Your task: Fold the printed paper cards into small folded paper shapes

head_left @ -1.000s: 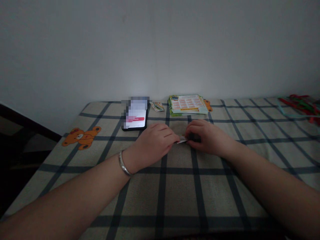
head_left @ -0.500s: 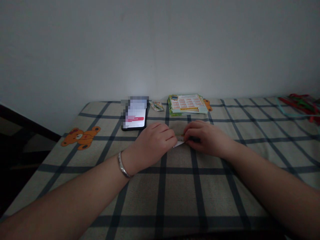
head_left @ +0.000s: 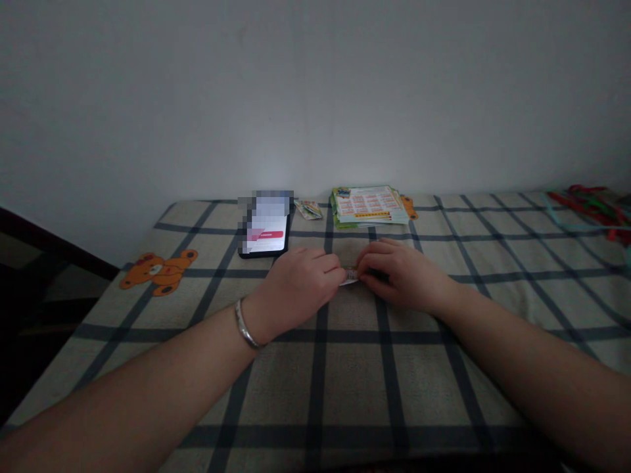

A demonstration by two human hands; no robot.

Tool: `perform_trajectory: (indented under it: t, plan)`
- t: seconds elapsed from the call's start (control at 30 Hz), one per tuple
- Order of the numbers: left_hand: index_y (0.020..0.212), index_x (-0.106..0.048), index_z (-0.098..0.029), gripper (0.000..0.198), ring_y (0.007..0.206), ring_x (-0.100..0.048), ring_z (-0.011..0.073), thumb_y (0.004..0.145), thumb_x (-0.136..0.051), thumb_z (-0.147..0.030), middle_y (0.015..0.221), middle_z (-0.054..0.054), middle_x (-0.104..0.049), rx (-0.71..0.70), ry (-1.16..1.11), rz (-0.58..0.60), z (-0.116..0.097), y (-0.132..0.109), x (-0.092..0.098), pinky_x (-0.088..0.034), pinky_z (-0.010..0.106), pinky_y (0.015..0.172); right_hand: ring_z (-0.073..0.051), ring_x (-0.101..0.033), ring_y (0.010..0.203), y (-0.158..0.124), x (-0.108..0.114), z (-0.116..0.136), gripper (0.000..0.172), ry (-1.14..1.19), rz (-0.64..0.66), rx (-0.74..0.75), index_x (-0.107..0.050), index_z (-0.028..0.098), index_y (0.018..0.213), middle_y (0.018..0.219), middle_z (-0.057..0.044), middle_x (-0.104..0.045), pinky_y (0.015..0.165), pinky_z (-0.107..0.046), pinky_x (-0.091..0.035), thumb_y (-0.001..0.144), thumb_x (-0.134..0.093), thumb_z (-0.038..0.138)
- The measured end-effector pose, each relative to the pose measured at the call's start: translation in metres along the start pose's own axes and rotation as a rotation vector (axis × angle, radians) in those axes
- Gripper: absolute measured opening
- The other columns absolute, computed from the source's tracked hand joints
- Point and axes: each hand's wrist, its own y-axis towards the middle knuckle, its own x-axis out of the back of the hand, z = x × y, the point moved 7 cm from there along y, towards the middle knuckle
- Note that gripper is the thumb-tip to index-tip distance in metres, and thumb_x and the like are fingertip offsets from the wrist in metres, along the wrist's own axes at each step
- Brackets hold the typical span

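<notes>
A small piece of printed paper is held between my two hands, low over the checked cloth. My left hand, with a silver bangle at its wrist, pinches the paper's left end. The right end is between the curled fingers of my right hand. Fingers cover most of the paper; a white edge and a printed strip show. Beyond my hands lies a stack of printed sheets, and left of it a small folded paper piece.
A lit phone lies behind my left hand. The checked cloth covers the surface up to the wall and bears an orange bear print at left. Red, green and light blue strips lie at the far right.
My right hand has shifted slightly left, closer to my left hand. Less of the paper's white edge shows between them, and it lies flatter.
</notes>
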Motion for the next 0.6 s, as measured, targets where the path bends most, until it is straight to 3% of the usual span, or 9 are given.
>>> perform_trajectory:
  t: [0.27, 0.6]
  plan:
    - [0.08, -0.062, -0.018, 0.012, 0.086, -0.054, 0.0209, 0.089, -0.055, -0.02, 0.086, 0.004, -0.062, -0.055, 0.004, -0.082, -0.0022, 0.0019, 0.0051, -0.046, 0.034, 0.071, -0.019, -0.056, 0.087, -0.0007, -0.0023, -0.0021, 0.009, 0.04, -0.02, 0.009, -0.064, 0.018, 0.088, 0.092, -0.005, -0.061, 0.079, -0.032, -0.045, 0.086, -0.056, 0.022]
    - [0.089, -0.064, -0.017, 0.011, 0.088, -0.057, 0.0204, 0.09, -0.054, -0.019, 0.09, 0.004, -0.065, -0.063, -0.034, -0.082, -0.0027, 0.0008, 0.005, -0.047, 0.035, 0.077, -0.019, -0.055, 0.089, 0.0003, -0.0027, -0.0026, 0.013, 0.063, -0.023, -0.018, -0.065, 0.017, 0.089, 0.096, -0.008, -0.059, 0.081, -0.034, -0.047, 0.089, -0.051, 0.019]
